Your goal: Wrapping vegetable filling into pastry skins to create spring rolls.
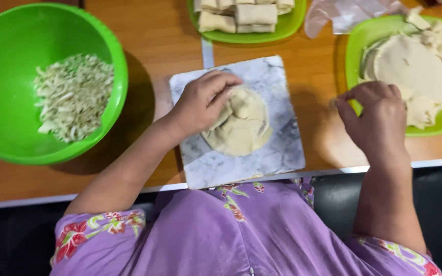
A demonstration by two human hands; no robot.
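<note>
A pale round wrapper [244,128], partly folded over, lies on a grey marbled square board [282,153]. My left hand [203,102] presses on the folded upper left part of it. My right hand [377,120] hovers right of the board, fingers pinched together, at the near left edge of a green plate [356,46] stacked with thin pale wrappers [410,66]. Whether the fingers hold anything is not visible.
A big green bowl [6,117] at the left holds shredded pale filling [72,97]. A green plate [251,35] of finished rolls [246,15] sits at the back. A crumpled clear plastic sheet [349,13] lies behind the wrapper plate. The wooden table's front edge [26,202] runs close to my body.
</note>
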